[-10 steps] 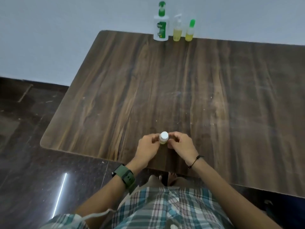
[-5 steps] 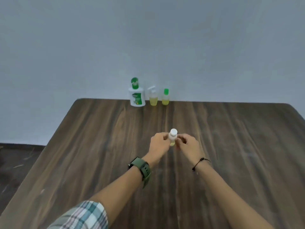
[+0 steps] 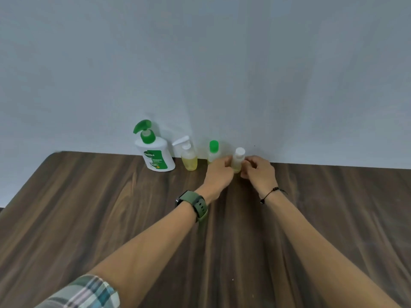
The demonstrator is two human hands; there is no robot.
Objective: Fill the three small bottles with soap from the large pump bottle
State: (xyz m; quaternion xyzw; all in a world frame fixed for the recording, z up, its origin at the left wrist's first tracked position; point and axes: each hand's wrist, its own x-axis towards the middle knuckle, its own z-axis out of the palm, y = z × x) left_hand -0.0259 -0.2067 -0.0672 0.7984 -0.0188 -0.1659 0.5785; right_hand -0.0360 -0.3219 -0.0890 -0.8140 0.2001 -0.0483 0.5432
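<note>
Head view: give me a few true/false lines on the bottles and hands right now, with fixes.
1. Both hands hold the white-cap bottle. True: the left hand and right hand pinch it from either side.
2. The pump bottle is at the right end of the row. False: it is at the left end.
3. The green-cap bottle stands between the small pump bottle and the white-cap bottle. True.
4. The white-cap bottle is uncapped. False: its cap is on.
5. The watch is on the right wrist. False: it is on the left wrist.
</note>
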